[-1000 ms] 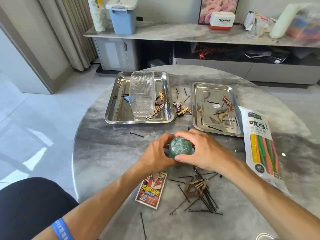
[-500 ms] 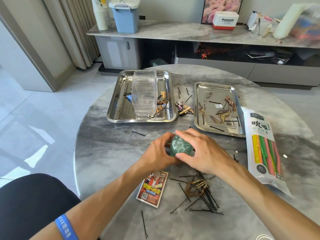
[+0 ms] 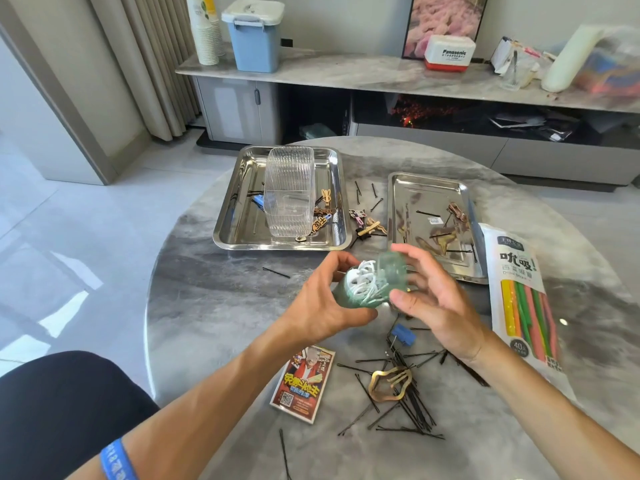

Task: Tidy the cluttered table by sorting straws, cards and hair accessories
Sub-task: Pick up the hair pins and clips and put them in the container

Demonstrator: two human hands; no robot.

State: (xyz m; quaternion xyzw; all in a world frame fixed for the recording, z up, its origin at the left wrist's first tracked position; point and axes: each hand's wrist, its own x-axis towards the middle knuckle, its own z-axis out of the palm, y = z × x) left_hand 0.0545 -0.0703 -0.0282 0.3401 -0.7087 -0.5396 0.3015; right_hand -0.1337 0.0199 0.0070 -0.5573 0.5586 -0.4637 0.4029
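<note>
— Lifted now: the green container (image 3: 349, 292) that both hands pressed down on the worktop (image 3: 214, 306) a second ago is up in the air, its lid (image 3: 393, 273) off.

— Who holds what?

— Left hand (image 3: 325, 306) has its fingers wrapped round the container body, white hair ties (image 3: 363, 284) showing inside. Right hand (image 3: 433, 299) pinches the lid between thumb and fingers.

— And the rest?

— Card pack (image 3: 304, 386) near the front edge, hairpins (image 3: 412, 410) with a gold clip (image 3: 388, 384) beside it, straw packet (image 3: 523, 296) at right, two steel trays (image 3: 242, 216) behind.
</note>
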